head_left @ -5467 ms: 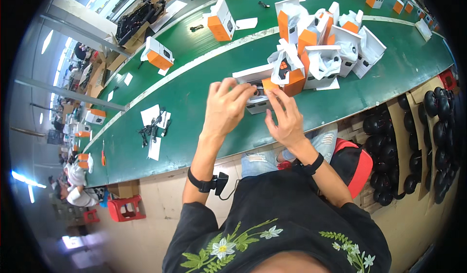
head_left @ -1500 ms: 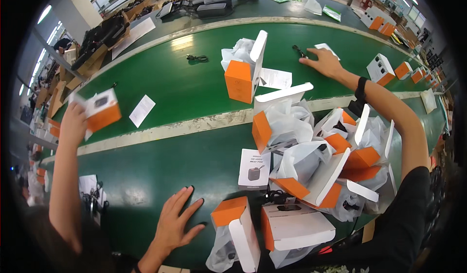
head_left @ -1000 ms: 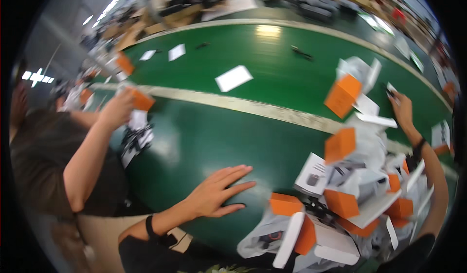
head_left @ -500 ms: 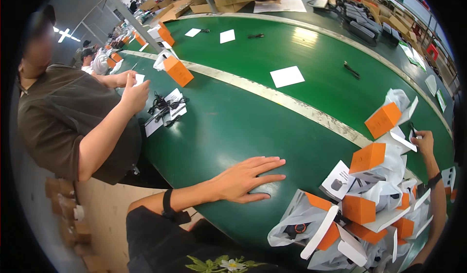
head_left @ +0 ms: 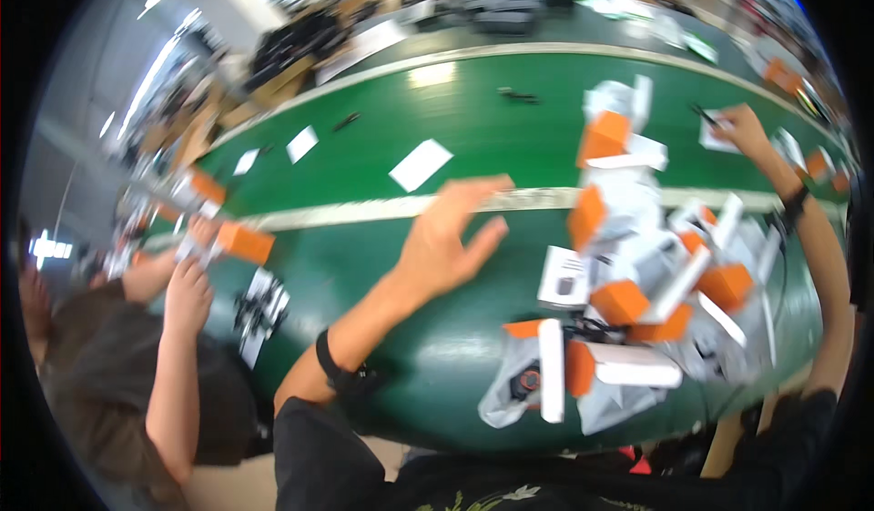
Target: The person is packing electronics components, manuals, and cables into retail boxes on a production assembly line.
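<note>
My left hand [head_left: 439,242] is raised over the green table, fingers spread and holding nothing, near the pale strip [head_left: 364,209] along the green belt. At the far right, my right hand [head_left: 748,135] reaches over the belt, its fingers closed around a thin black cable [head_left: 700,111]. Under those fingers is a white sheet [head_left: 717,138]. Between my arms lies a pile of orange-and-white boxes [head_left: 622,303] in clear plastic bags [head_left: 628,209], several with white flaps standing up. A white printed booklet [head_left: 564,277] rests at the pile's left side. One bag shows a dark round device [head_left: 525,383].
On the belt lie a white sheet [head_left: 421,165] and black cables [head_left: 519,97]. At left, a co-worker's hands [head_left: 188,288] are by an orange box [head_left: 244,242], near a bundle of cables and papers [head_left: 261,306]. Dark devices [head_left: 496,1] crowd the far bench.
The view has swung right. My left hand has lifted off the table and moved forward; my right has moved farther out with the cable. The co-worker's hands have shifted to the orange box.
</note>
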Action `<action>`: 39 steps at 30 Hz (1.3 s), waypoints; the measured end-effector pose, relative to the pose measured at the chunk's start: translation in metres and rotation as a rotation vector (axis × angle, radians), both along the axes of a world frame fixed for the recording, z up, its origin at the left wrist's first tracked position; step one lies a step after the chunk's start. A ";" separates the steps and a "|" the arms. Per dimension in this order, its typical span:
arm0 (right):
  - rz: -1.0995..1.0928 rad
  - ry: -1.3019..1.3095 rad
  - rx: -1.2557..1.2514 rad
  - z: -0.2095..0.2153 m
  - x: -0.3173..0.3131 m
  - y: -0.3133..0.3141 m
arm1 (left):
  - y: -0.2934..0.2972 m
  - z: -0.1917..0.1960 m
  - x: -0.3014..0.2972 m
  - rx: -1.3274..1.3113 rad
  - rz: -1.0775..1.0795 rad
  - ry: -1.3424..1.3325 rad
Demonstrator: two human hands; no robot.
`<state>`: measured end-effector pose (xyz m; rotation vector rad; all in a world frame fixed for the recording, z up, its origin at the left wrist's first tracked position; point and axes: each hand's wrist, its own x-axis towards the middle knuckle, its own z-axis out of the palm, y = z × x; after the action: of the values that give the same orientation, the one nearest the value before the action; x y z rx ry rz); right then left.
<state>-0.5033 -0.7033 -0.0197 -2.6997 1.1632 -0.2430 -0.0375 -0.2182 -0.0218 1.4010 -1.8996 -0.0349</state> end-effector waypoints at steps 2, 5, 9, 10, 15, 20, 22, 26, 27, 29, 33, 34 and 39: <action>-0.163 -0.256 -0.105 0.032 -0.035 0.046 | -0.076 -0.003 -0.025 0.215 0.084 0.202; -0.250 -0.312 -0.167 0.103 -0.081 0.099 | -0.169 -0.027 -0.076 0.309 -0.045 0.326; -0.282 -0.391 -0.205 0.164 -0.070 0.195 | -0.256 -0.050 -0.076 0.279 -0.241 0.405; -0.297 -0.363 -0.222 0.178 -0.081 0.223 | -0.275 -0.049 -0.083 0.266 -0.298 0.291; -0.275 -0.486 0.038 0.214 -0.067 0.336 | -0.311 -0.059 -0.078 0.470 -0.626 0.587; -0.252 -0.502 0.067 0.224 -0.069 0.387 | -0.259 -0.053 -0.057 0.109 -0.218 0.563; -0.363 -0.600 0.164 0.219 -0.083 0.400 | -0.200 -0.043 -0.043 0.144 -0.275 0.758; -0.255 -0.589 0.062 0.196 -0.073 0.440 | -0.013 -0.002 -0.003 0.142 0.031 0.647; -0.241 -0.659 0.119 0.186 -0.077 0.456 | 0.022 -0.001 -0.018 0.159 0.115 0.671; -0.226 -0.725 0.146 0.158 -0.063 0.480 | 0.067 -0.021 -0.047 0.108 0.296 0.561; -0.331 -0.601 -0.037 0.096 -0.006 0.543 | 0.114 -0.051 -0.067 0.041 0.424 0.561; -0.444 -0.640 -0.096 0.082 0.001 0.566 | 0.115 -0.045 -0.069 0.103 0.440 0.502; -0.892 -1.002 0.162 -0.022 -0.016 0.641 | 0.111 -0.023 0.013 0.556 0.134 0.565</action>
<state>-0.5194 -0.0621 -0.0420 -1.3427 1.7172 -1.3245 -0.0244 -0.1068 -0.0452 1.6457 -1.3629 -0.8567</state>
